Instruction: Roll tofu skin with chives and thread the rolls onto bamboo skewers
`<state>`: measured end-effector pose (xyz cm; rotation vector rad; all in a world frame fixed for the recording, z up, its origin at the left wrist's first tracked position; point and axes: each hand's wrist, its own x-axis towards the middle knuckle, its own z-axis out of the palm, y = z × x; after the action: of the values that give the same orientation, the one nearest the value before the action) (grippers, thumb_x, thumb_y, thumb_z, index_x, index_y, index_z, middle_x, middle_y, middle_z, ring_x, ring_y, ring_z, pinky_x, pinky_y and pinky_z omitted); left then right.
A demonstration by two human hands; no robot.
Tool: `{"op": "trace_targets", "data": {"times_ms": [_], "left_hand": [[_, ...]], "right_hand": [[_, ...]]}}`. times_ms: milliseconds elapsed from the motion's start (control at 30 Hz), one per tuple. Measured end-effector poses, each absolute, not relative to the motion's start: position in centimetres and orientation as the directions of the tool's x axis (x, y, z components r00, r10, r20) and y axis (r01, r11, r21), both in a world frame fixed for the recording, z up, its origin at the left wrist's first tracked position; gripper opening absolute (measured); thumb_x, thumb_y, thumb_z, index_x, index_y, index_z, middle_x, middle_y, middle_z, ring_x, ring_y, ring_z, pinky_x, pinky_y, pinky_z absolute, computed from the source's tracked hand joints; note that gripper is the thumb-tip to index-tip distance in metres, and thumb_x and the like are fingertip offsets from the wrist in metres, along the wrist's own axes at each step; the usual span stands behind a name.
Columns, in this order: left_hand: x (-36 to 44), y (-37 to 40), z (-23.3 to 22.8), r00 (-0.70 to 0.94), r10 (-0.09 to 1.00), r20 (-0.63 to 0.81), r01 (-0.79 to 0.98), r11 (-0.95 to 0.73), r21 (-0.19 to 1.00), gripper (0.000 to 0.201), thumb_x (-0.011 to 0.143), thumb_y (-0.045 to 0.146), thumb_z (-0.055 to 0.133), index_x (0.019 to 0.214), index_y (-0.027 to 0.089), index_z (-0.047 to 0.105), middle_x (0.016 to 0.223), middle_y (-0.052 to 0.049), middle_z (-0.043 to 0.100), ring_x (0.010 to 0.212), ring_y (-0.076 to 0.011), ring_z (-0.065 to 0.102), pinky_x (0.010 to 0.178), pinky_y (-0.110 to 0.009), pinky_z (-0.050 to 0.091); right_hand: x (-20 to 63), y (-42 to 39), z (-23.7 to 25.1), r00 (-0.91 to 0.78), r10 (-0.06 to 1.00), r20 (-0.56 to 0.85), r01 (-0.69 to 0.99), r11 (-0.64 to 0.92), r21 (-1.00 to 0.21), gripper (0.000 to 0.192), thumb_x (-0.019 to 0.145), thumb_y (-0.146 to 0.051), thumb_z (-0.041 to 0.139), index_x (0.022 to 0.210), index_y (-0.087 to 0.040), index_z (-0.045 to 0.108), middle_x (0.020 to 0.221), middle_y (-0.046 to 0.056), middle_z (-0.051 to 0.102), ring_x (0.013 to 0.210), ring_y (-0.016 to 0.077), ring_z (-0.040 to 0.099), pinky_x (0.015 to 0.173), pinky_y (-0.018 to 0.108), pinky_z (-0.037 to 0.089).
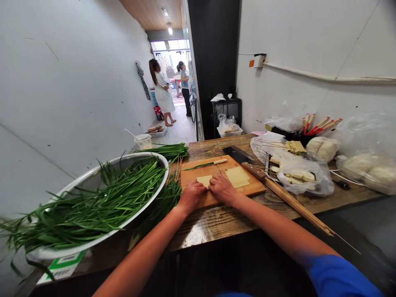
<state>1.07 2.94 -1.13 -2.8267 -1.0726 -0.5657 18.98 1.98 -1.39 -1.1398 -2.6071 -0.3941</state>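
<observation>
On a wooden cutting board (253, 187), a small pale yellow tofu sheet (204, 180) lies under my fingertips. My left hand (192, 195) is closed, its fingers curled at the sheet's near left edge. My right hand (222, 189) pinches the near right edge, close beside the left. To the right are more square tofu sheets (238, 176), stacked. Beyond my hands lies a rolled tofu sheet (220, 161) with green chives (198, 166) sticking out of its left end. A thin skewer (219, 168) reaches from my right hand toward this roll.
A large basin (166, 173) of chives (123, 198) stands left, more chives (170, 150) behind it. A cleaver (236, 154) lies at the board's far edge. A skewer bundle (293, 202) overhangs the table's front right, near a bagged tray (309, 181). Two people stand by the doorway.
</observation>
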Motion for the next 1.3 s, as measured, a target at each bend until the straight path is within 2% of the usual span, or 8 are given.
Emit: {"op": "trace_targets", "data": {"times_ms": [167,300,500,667,867,1000,1200,1300], "left_hand": [[1.3,2.5,-1.3,0.634,0.687,0.355,0.713,-0.698,0.075,0.024,0.089,0.025,0.048,0.078,0.019,0.068,0.067,-0.004,0.06,0.07,-0.015,0.049,0.068,-0.027,0.037],[1.6,2.2,-1.0,0.595,0.731,0.334,0.758,-0.648,0.067,0.022,0.086,0.024,0.052,0.073,0.018,0.068,0.067,-0.005,0.06,0.07,-0.0162,0.049,0.066,-0.027,0.036],[1.4,1.7,0.4,0.658,0.693,0.293,0.698,-0.708,0.106,0.023,0.084,0.022,0.054,0.067,0.017,0.069,0.065,-0.005,0.06,0.07,-0.0156,0.05,0.068,-0.028,0.037],[0.9,1.0,0.4,0.657,0.683,0.319,0.697,-0.712,0.086,0.021,0.087,0.025,0.052,0.077,0.019,0.07,0.08,-0.005,0.063,0.082,-0.0174,0.051,0.074,-0.03,0.038],[0.8,1.0,-0.5,0.637,0.693,0.337,0.7,-0.704,0.124,0.02,0.087,0.023,0.05,0.083,0.02,0.07,0.075,-0.005,0.063,0.076,-0.0161,0.052,0.072,-0.029,0.039],[0.7,1.4,-0.6,0.646,0.68,0.347,0.669,-0.723,0.171,0.024,0.088,0.021,0.047,0.082,0.02,0.071,0.072,-0.005,0.063,0.073,-0.0156,0.052,0.07,-0.028,0.04],[0.5,1.8,-0.5,0.616,0.702,0.357,0.683,-0.702,0.202,0.023,0.086,0.023,0.05,0.08,0.021,0.072,0.077,-0.005,0.065,0.073,-0.0153,0.054,0.069,-0.027,0.039],[0.5,2.1,-0.5,0.582,0.738,0.341,0.703,-0.668,0.246,0.02,0.083,0.023,0.054,0.08,0.021,0.073,0.076,-0.005,0.065,0.074,-0.0156,0.055,0.069,-0.026,0.04]], "right_hand": [[19.4,2.6,-0.9,-0.672,0.661,0.334,0.712,0.701,0.048,0.023,0.087,-0.024,0.049,0.075,-0.015,0.068,0.081,0.008,0.059,0.085,0.0199,0.046,0.071,0.031,0.032],[19.6,2.4,-0.9,-0.66,0.666,0.347,0.717,0.697,0.024,0.024,0.087,-0.023,0.05,0.072,-0.016,0.068,0.08,0.007,0.06,0.081,0.0178,0.046,0.069,0.029,0.032],[19.4,1.3,-0.8,-0.661,0.679,0.319,0.721,0.693,0.02,0.023,0.085,-0.021,0.051,0.072,-0.014,0.067,0.077,0.008,0.06,0.078,0.0178,0.047,0.067,0.029,0.032],[19.6,1.5,-0.5,-0.691,0.664,0.284,0.693,0.721,0.001,0.029,0.088,-0.02,0.046,0.068,-0.015,0.067,0.077,0.007,0.061,0.074,0.0156,0.048,0.063,0.027,0.03],[19.9,2.2,-1.0,-0.692,0.647,0.32,0.652,0.75,-0.11,0.028,0.086,-0.021,0.049,0.065,-0.015,0.067,0.074,0.006,0.061,0.071,0.0139,0.049,0.064,0.025,0.031],[20.2,2.4,-1.0,-0.67,0.652,0.354,0.62,0.755,-0.215,0.022,0.085,-0.021,0.053,0.073,-0.016,0.07,0.074,0.005,0.062,0.069,0.0126,0.051,0.066,0.024,0.033],[20.1,2.1,-0.3,-0.659,0.685,0.312,0.664,0.724,-0.188,0.023,0.085,-0.02,0.052,0.074,-0.015,0.071,0.075,0.007,0.063,0.07,0.0133,0.052,0.066,0.024,0.033],[20.1,2.4,0.0,-0.661,0.695,0.284,0.654,0.719,-0.237,0.021,0.083,-0.019,0.054,0.075,-0.015,0.072,0.077,0.007,0.064,0.072,0.0132,0.052,0.067,0.023,0.034]]}}
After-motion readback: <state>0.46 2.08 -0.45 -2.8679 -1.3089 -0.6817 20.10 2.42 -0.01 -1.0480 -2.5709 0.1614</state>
